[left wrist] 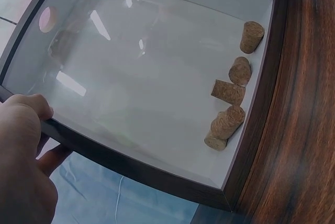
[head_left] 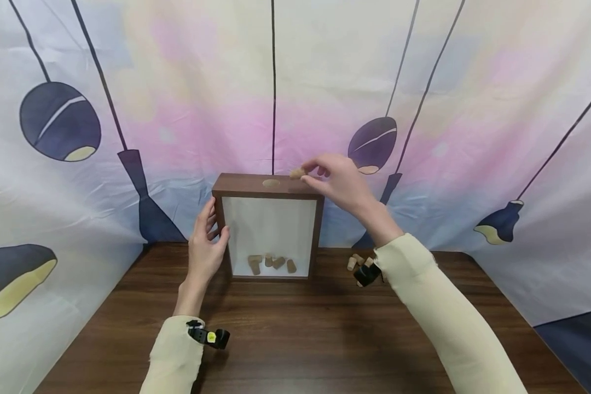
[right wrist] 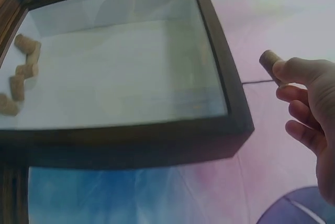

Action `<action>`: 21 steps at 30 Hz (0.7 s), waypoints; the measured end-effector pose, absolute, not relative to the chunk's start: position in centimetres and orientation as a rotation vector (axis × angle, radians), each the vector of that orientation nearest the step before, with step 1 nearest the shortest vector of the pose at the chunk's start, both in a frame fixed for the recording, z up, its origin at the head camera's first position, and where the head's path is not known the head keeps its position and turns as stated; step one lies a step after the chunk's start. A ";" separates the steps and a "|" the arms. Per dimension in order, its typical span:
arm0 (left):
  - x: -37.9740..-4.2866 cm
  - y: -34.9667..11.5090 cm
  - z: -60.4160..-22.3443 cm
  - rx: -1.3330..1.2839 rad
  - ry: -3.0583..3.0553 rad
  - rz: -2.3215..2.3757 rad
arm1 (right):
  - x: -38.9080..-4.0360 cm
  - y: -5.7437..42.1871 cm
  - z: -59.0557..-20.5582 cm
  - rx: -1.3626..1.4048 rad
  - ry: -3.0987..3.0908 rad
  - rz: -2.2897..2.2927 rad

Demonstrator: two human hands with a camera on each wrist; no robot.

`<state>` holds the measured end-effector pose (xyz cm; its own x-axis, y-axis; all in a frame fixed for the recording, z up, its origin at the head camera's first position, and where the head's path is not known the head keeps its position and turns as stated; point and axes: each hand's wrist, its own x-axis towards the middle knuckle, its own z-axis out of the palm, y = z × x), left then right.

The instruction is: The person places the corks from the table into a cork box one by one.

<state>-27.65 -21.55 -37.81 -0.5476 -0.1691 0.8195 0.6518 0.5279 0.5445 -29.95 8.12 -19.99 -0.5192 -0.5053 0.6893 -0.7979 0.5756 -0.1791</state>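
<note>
Right hand (head_left: pixel 342 183) pinching cork (head_left: pixel 297 173), left hand (head_left: pixel 207 249) gripping box (head_left: pixel 243 186), wrist camera (head_left: pixel 366 275) overlapping loose corks (head_left: pixel 351 264)

Brown box (head_left: pixel 271 230), clear front, upright nr tabletop's (head_left: pixel 276 334) far edge
5 tan corks (left wrist: pixel 229 92) inside at btm; held cork (head_left: pixel 297 173) just above top, R of hole (head_left: pixel 271 183); loose corks (head_left: pixel 351 264) R of box.

Cork (right wrist: pixel 268 60) in R hand (right wrist: pixel 320 96), nr box (right wrist: pixel 131 150)

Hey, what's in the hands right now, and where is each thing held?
Right hand: a cork, pinched near one end. Left hand: the box, by its left side.
</note>
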 end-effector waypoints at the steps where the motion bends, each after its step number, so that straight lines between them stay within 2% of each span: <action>1: -27.6 -21.5 -37.8 -0.397 -1.859 -1.139 | -30.0 7.7 -19.7 1.033 -2.238 0.638; 7: -27.6 -21.3 -37.7 -0.389 -1.858 -1.144 | -30.7 5.6 -18.8 1.064 -2.311 0.536; 21: -27.6 -21.2 -37.8 -0.393 -1.855 -1.152 | -31.6 2.4 -19.8 1.002 -2.507 0.385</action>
<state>-27.62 -21.17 -37.83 -0.5532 -0.1761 0.8142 0.6515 0.5176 0.5546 -31.62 2.39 -19.77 -0.6569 -0.5902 0.4692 -0.7037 0.7034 -0.1004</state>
